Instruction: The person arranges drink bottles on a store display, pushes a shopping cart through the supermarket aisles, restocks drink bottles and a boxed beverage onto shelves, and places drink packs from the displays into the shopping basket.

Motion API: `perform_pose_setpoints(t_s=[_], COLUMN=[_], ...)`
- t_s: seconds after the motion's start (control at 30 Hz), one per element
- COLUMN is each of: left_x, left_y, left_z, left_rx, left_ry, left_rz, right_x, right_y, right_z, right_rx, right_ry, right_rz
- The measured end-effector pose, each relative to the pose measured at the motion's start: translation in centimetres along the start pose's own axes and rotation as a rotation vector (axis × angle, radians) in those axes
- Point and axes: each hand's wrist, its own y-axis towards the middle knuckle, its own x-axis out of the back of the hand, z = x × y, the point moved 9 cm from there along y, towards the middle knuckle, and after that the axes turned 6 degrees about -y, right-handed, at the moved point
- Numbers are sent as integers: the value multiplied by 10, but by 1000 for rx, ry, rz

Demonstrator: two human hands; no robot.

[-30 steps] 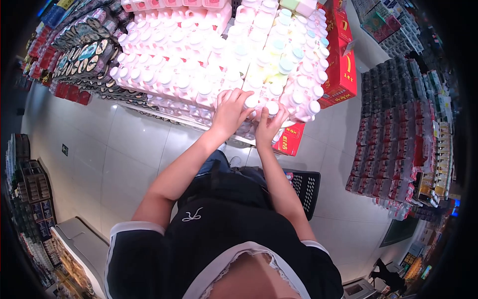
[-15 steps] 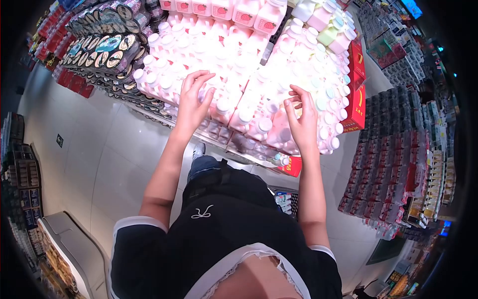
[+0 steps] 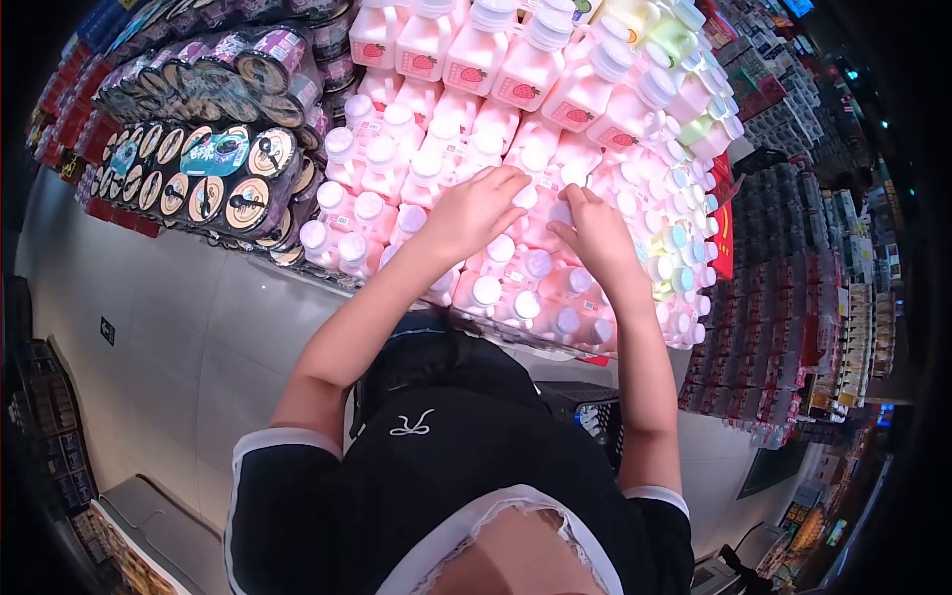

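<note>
Pink strawberry drink bottles (image 3: 471,74) with white caps and a printed strawberry stand in dense rows on the display before me. My left hand (image 3: 474,216) reaches over the lower bottles, its thumb and fingers curled around a white bottle cap (image 3: 524,196). Facing it, my right hand (image 3: 599,238) has its thumb and fingertips bent around another bottle cap (image 3: 558,212) close by. Bright light washes out the bottles between the two hands. The front bottles (image 3: 511,297) stand upright in close-packed groups below my hands.
Shrink-wrapped packs of dark round-lidded cups (image 3: 203,183) are stacked left of the bottles. Green-tinted and pale bottles (image 3: 684,253) stand at the right, beside a red box (image 3: 725,238). Further right rise tall stacks of wrapped packs (image 3: 759,307). Tiled floor (image 3: 238,337) lies at the left.
My view has come closer to the bottles. Both hands have moved nearer each other, from hovering apart over the display to being at the bottle caps, with their fingers more curled.
</note>
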Motion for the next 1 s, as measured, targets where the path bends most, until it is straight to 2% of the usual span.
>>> perform_pose_setpoints(t_s=[0.03, 0.17, 0.37, 0.7, 0.77, 0.8, 0.9, 0.97, 1.0], left_x=[-4, -9, -14, -16, -18, -19, -14, -19, -17], left_y=[4, 16, 20, 23, 22, 21, 23, 26, 26], left_z=[-1, 1, 3, -5, -12, -14, -15, -7, -5], left_rx=[-53, -39, -72, -170, -258, -266, -216, -76, -75], left_ry=[74, 111, 94, 166, 378, 376, 286, 306, 303], left_rz=[23, 128, 158, 77, 8, 13, -29, 83, 91], right_x=[3, -1, -11, -10, -11, -11, -8, -6, -7], right_y=[-4, -13, -17, -19, -20, -21, -21, -23, -26], right_z=[1, -2, -6, -1, -1, -2, 1, 4, 5], right_rx=[-25, -130, -305, -406, -413, -422, -398, -366, -372], right_ry=[54, 148, 161, 102, 97, 97, 55, 18, 20], right_rz=[-44, -160, -197, -303, -313, -315, -379, -420, -414])
